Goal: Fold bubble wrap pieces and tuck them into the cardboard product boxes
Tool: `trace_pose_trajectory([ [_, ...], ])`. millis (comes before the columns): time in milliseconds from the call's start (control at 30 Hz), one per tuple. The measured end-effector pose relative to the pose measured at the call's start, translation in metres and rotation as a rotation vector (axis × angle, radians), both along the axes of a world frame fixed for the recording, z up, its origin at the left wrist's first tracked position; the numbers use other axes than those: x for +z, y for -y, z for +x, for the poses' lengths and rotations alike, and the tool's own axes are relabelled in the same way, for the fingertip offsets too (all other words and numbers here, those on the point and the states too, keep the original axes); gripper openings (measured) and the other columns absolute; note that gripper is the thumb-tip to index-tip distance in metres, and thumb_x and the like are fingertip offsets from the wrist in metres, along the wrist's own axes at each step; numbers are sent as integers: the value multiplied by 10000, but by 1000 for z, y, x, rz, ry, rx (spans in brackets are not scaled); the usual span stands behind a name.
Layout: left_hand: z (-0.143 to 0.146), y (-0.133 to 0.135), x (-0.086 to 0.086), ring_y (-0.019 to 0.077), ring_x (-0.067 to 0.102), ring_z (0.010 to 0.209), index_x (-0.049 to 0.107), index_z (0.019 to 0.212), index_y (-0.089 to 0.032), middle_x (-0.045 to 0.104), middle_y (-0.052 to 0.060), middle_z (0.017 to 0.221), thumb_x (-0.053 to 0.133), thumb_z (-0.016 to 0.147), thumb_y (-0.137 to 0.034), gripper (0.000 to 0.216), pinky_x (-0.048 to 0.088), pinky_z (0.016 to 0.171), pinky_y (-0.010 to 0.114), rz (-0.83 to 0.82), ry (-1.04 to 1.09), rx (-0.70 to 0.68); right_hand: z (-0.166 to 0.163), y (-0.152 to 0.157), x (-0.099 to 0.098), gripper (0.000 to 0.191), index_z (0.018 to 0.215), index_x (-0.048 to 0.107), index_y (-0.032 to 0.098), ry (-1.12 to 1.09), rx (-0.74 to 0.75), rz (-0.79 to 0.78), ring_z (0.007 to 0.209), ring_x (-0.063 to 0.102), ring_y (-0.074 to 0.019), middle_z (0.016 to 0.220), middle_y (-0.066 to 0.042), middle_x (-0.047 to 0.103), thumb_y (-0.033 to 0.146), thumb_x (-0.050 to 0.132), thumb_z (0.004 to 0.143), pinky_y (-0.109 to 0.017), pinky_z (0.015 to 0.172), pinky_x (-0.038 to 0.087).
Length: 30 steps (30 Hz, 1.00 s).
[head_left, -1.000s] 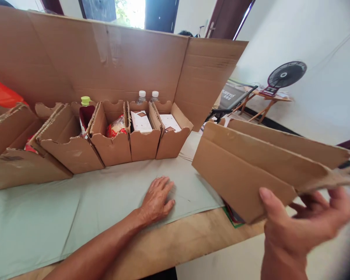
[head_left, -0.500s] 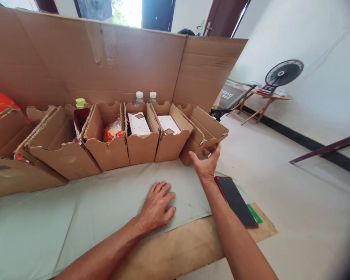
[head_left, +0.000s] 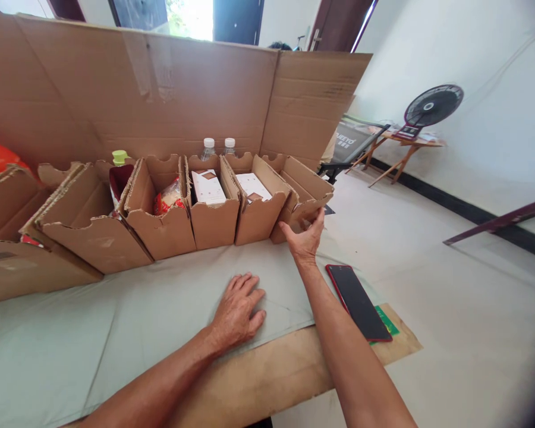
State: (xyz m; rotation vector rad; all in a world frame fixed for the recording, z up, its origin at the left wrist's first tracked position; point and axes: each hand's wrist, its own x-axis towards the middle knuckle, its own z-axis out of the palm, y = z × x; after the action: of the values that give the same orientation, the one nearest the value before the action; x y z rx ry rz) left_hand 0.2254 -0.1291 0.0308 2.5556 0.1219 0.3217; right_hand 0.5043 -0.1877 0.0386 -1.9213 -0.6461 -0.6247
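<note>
A row of open-topped cardboard boxes crosses the table. At its right end is a cardboard box (head_left: pixel 308 178), with my right hand (head_left: pixel 304 239) gripping its front between thumb and fingers. That box stands close against a neighbouring box (head_left: pixel 263 220) in which a white carton (head_left: pixel 252 187) sits. My left hand (head_left: pixel 238 309) lies palm down on the pale green cloth (head_left: pixel 160 309), fingers spread, holding nothing. To the right of my right forearm lies a phone (head_left: pixel 359 303) with a red edge.
Other boxes hold a white carton (head_left: pixel 208 187) and a red food packet (head_left: pixel 168 199). Two white-capped bottles (head_left: pixel 208 150) stand behind the row. A tall cardboard panel (head_left: pixel 160 107) rises at the back. A fan (head_left: pixel 433 107) sits on a small wooden table (head_left: pixel 412 144).
My right hand has pushed the end box leftward, straightening it and closing it up against its neighbour. My left hand stays flat on the cloth.
</note>
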Motion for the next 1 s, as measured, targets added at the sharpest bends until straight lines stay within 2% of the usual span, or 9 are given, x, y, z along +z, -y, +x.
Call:
trace_pose_trajectory([
  [233, 0, 0, 0, 381, 435, 1465, 687, 1276, -159, 545, 186, 1526, 665, 838, -242, 446, 310, 1225, 628, 15, -10, -3, 12, -3, 7, 1191, 1575, 180, 138, -9, 23, 8, 1410, 436, -358, 1554, -236, 379, 605, 803, 674, -550, 1140, 410],
  [433, 1, 0, -1, 374, 438, 1462, 685, 1281, -177, 547, 174, 1527, 663, 840, -241, 446, 308, 1224, 634, 20, -9, 0, -7, -14, 6, 1151, 1566, 183, 138, -11, -38, 22, 1429, 413, -374, 1550, -234, 379, 497, 801, 665, -559, 1171, 377],
  [600, 3, 1, 0, 383, 438, 1461, 687, 1276, -168, 544, 187, 1527, 666, 836, -231, 446, 313, 1221, 637, 24, -6, -2, -22, -16, 6, 1143, 1571, 181, 130, -9, -83, 23, 1436, 396, -393, 1550, -238, 377, 477, 794, 671, -565, 1185, 355],
  [867, 4, 1, -3, 382, 441, 1465, 688, 1267, -160, 548, 186, 1525, 668, 838, -234, 436, 308, 1228, 632, 38, -4, 4, -17, -12, 9, 1142, 1585, 163, 108, -12, -47, -29, 1459, 386, -363, 1574, -249, 368, 519, 755, 699, -519, 1167, 388],
  [1000, 4, 1, -4, 387, 451, 1456, 691, 1259, -151, 557, 193, 1514, 671, 840, -251, 432, 319, 1222, 631, 30, 9, 4, -26, 8, 19, 1037, 1538, 307, 68, -5, -31, -75, 1427, 433, -403, 1536, -278, 436, 564, 716, 724, -588, 1143, 385],
])
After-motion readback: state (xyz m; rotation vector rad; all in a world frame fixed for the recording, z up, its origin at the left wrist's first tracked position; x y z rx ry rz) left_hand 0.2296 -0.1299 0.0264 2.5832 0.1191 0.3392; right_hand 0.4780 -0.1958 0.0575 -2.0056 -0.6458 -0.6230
